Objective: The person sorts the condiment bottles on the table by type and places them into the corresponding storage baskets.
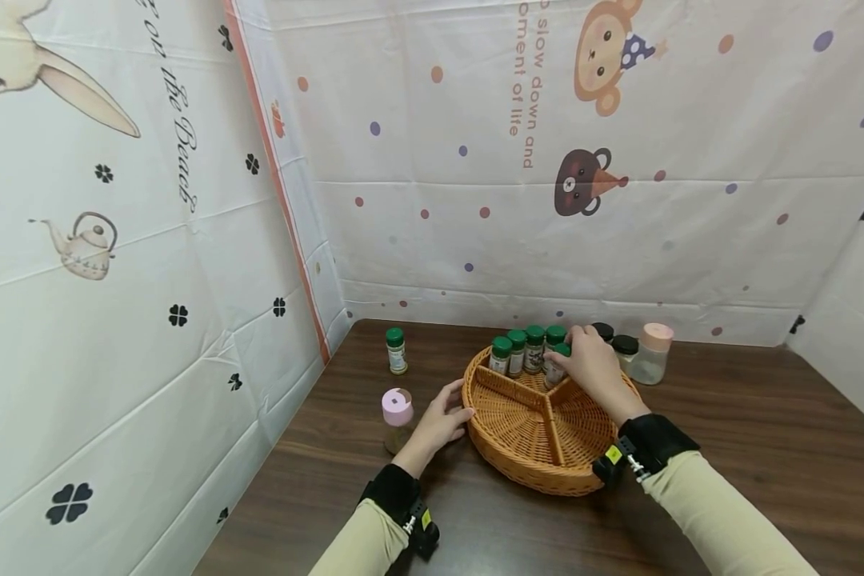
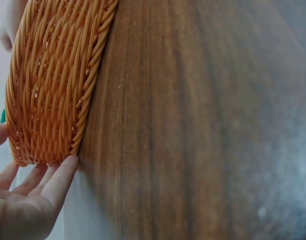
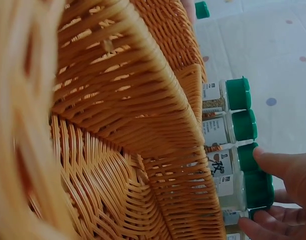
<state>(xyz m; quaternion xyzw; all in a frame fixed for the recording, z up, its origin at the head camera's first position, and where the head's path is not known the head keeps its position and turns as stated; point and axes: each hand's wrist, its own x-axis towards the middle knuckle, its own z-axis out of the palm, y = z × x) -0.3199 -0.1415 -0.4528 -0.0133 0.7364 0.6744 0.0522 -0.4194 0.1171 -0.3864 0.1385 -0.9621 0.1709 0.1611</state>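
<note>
Nearest the head camera, the right sleeve [image 1: 727, 512] and the left sleeve [image 1: 363, 544] reach in over the bench [image 1: 317, 480] from its near side, each ending in a black wristband. The right hand [image 1: 592, 364] pinches a small green-capped jar [image 1: 556, 368], thumb and fingers clamped about its cap. That jar stands in the far compartment of a round wicker basket [image 1: 511, 470], which sits toward the far edge of the bench, between its left and right edges. Just behind the pinched jar, four more green-capped jars [image 1: 518, 352] stand upright in the same compartment. Woven dividers [image 1: 553, 432] split the basket in three.

At the basket's left side, the left hand [image 1: 438, 418] touches the outer wall, its fingers apart and fairly straight. Just beside it, a pink-lidded jar [image 1: 398, 410] stands near the bench's left edge; a lone green-topped bottle [image 1: 397, 354] is farther back, by the far left corner. Right of the basket, near the far edge, are two black-lidded jars [image 1: 625, 347] and a peach-lidded jar [image 1: 651, 356].
</note>
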